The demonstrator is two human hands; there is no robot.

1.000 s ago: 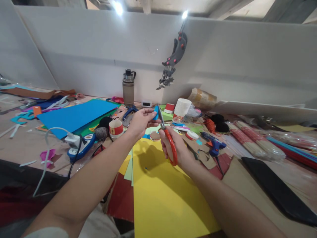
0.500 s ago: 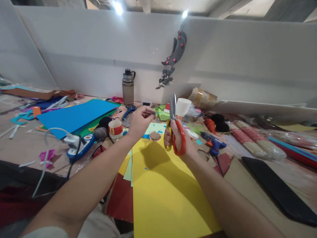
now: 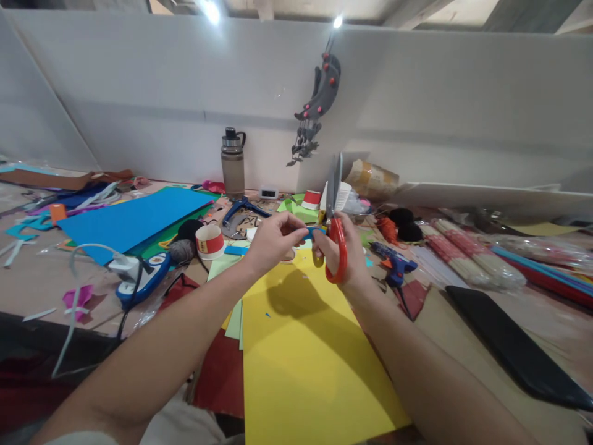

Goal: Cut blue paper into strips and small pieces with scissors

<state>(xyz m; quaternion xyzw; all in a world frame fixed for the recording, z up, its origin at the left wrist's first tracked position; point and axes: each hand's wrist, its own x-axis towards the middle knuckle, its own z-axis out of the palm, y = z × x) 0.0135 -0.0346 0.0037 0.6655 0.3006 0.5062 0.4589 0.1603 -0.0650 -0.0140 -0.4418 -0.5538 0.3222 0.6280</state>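
Note:
Between the fingertips of my left hand (image 3: 278, 242) is a small piece of blue paper (image 3: 312, 233), pinched at its left end. My right hand (image 3: 347, 250) is closed round the red and yellow handles of a pair of scissors (image 3: 337, 238), their blades pointing up. The thumb and a finger of that same hand touch the right end of the blue piece. Both hands hang over a large yellow sheet (image 3: 306, 371), which carries their shadow and a few blue scraps.
Left of the hands stand a red-and-white paper cup (image 3: 210, 241), a blue sheet (image 3: 139, 216) and a power strip (image 3: 146, 278). A bottle (image 3: 232, 164) is at the back. To the right lie a glue gun (image 3: 396, 266), bundled sticks (image 3: 467, 253) and a black flat object (image 3: 514, 346).
My hands have come together, and the right fingers now touch the blue piece held by the left. The scissors have moved slightly right and turned. The camera view has shifted a little.

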